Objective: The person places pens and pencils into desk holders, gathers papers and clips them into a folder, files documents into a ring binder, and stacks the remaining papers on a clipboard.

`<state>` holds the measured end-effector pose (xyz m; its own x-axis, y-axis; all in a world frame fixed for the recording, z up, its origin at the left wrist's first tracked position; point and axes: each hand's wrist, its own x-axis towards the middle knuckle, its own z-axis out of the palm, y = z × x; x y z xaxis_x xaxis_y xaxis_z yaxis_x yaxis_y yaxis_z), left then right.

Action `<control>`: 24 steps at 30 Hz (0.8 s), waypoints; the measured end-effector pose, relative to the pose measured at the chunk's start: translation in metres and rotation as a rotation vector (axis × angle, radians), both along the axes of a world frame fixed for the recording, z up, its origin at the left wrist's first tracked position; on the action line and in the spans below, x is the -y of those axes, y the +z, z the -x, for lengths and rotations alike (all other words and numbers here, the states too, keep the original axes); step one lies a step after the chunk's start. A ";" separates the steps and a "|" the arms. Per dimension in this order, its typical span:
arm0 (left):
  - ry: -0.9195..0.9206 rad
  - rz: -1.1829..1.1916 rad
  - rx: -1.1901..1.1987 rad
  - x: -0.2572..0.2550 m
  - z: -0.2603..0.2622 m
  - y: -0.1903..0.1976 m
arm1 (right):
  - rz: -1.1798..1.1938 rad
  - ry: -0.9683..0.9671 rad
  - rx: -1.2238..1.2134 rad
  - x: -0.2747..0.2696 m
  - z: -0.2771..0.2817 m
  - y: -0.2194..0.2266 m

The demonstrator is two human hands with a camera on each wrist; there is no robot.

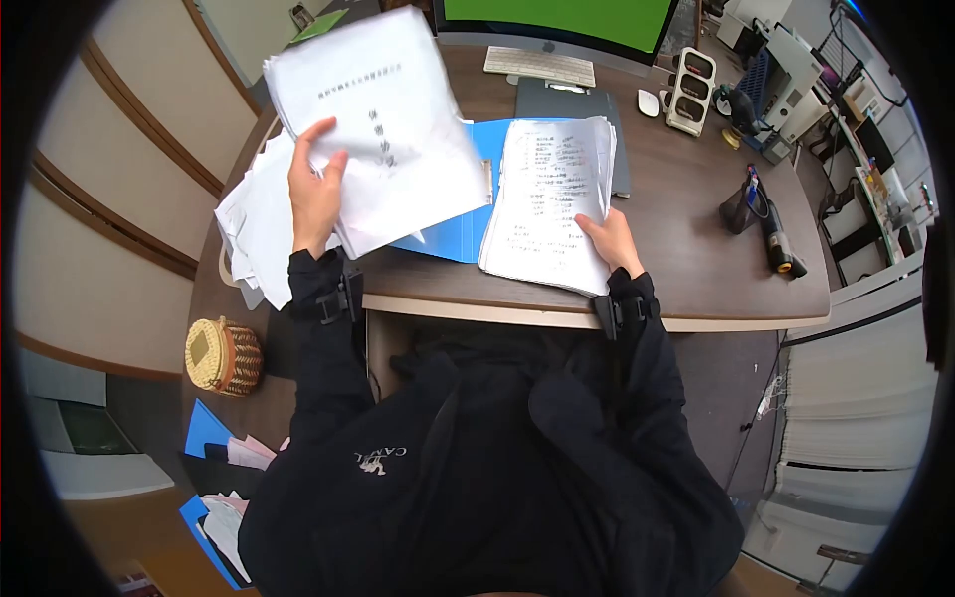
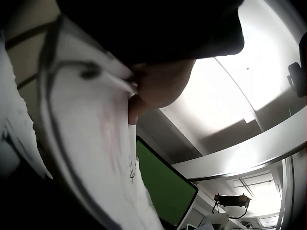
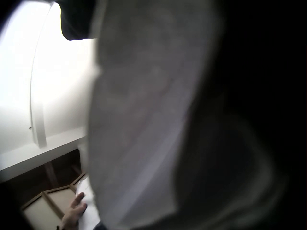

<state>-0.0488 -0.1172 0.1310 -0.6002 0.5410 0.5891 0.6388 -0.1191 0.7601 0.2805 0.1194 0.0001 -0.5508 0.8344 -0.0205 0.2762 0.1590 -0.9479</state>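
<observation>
My left hand (image 1: 316, 189) holds up a thick stack of printed papers (image 1: 418, 99) by its left edge, thumb across the front sheet. Its top page carries a few lines of large print. An opened blue folder (image 1: 448, 244) lies below, partly covered, with a metal clip (image 1: 487, 179) at its spine. On the folder's right side rests a second stack of papers (image 1: 542, 199) with printed and marked text. My right hand (image 1: 612, 242) grips that stack's right edge, thumb on top and other fingers hidden underneath. Blurred paper (image 3: 144, 96) fills much of the right wrist view.
Loose papers (image 1: 261, 224) spread at the desk's left. A dark clipboard (image 1: 577, 101), keyboard (image 1: 539, 67), mouse (image 1: 649, 103) and monitor (image 1: 557, 20) stand behind. A pen holder (image 1: 744, 206) and a black handheld device (image 1: 778, 239) are to the right; a woven basket (image 1: 239, 360) is at lower left.
</observation>
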 end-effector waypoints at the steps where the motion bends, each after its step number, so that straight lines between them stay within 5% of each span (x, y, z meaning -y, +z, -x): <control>1: 0.000 0.000 0.000 -0.006 -0.008 0.002 | 0.002 0.001 -0.003 0.001 0.000 0.001; 3: -0.061 -0.113 -0.021 -0.023 -0.032 0.003 | 0.013 0.006 -0.003 0.001 0.000 0.003; 8: -0.367 0.167 0.015 -0.084 -0.109 -0.052 | 0.048 0.030 -0.075 -0.002 -0.003 -0.001; 12: -0.365 0.302 0.076 -0.114 -0.130 -0.103 | -0.027 0.059 -0.096 -0.002 -0.007 0.001; 14: -0.282 0.340 -0.078 -0.118 -0.128 -0.118 | -0.056 0.081 -0.076 -0.001 -0.007 0.003; 24: -0.228 0.439 -0.128 -0.120 -0.115 -0.134 | -0.012 0.114 -0.182 -0.005 -0.007 -0.009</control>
<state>0.0667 0.0026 -0.0031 -0.3762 0.8626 0.3382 0.7248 0.0466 0.6874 0.2879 0.1248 -0.0091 -0.6356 0.7658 0.0975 0.0801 0.1911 -0.9783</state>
